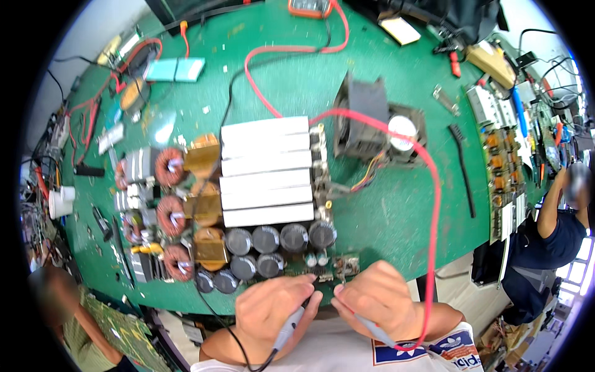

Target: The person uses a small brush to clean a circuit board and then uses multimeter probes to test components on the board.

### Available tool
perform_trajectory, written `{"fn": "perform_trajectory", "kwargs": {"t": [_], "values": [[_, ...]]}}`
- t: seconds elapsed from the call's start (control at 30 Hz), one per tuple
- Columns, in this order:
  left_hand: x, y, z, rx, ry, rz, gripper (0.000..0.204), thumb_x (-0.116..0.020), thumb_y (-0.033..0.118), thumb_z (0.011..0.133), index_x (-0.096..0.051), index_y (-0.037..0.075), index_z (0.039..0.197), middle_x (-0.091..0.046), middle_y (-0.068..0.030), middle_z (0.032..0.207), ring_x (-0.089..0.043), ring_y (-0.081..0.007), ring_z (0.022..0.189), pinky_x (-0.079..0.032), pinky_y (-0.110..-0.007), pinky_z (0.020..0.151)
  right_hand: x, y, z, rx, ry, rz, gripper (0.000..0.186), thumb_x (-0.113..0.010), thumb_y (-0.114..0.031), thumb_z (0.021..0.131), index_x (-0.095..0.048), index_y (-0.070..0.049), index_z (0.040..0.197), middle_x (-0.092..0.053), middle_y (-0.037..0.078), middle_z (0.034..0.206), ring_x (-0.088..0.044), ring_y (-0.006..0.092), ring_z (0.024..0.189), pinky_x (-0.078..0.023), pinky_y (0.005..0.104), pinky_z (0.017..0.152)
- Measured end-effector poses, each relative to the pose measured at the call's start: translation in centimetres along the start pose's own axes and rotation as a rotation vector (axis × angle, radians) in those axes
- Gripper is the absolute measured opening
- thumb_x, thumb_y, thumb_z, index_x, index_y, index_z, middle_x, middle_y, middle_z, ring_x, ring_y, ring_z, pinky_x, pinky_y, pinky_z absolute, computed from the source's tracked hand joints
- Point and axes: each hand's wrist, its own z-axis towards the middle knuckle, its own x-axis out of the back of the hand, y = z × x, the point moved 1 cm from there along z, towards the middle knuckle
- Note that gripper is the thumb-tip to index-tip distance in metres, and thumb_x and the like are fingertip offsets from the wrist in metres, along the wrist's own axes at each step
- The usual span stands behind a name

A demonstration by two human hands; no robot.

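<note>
A large circuit board (248,204) lies on the green mat, with white block resistors, copper coils, yellow-taped transformers and several black capacitors. My left hand (273,310) grips a black test probe (290,327) whose tip touches the board's near edge by the small components. My right hand (378,301) pinches a red test probe (372,328), its tip at the same near edge beside a small part (346,265). The red lead (434,204) loops up across the mat to an orange meter (310,6) at the far edge.
Two black cooling fans (378,124) stand behind the board, wired to it. Another circuit board (505,180) lies at the right edge by a black brush (462,167). A person in dark blue stands at right (551,242); another person sits at lower left (74,322).
</note>
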Motion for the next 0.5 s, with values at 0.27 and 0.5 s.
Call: {"fn": "perform_trajectory", "kwargs": {"t": [0.27,0.5], "values": [[0.4,0.8,1.1,-0.059,-0.072,0.154,0.021,-0.079,0.001,0.076,-0.065,0.001,0.092,-0.071,-0.012,0.085,-0.07,-0.0282,0.069,-0.056,-0.035,0.06,-0.1,-0.8,0.2,-0.004,-0.048,-0.044,0.025,-0.076,-0.005,0.075,-0.065,-0.001,0.096,-0.058,0.005,0.071,-0.058,0.0211,0.064,-0.042,0.035,0.061],[0.1,0.3,0.2,-0.017,0.0,0.074,0.013,-0.076,0.004,0.082,-0.066,0.0,0.09,-0.07,-0.0129,0.081,-0.069,-0.0293,0.067,-0.055,-0.035,0.059,3.1,-1.4,0.7,-0.052,-0.061,0.058,0.021,-0.076,-0.006,0.079,-0.065,-0.005,0.097,-0.062,0.006,0.074,-0.061,0.0237,0.066,-0.045,0.0364,0.065]]}}
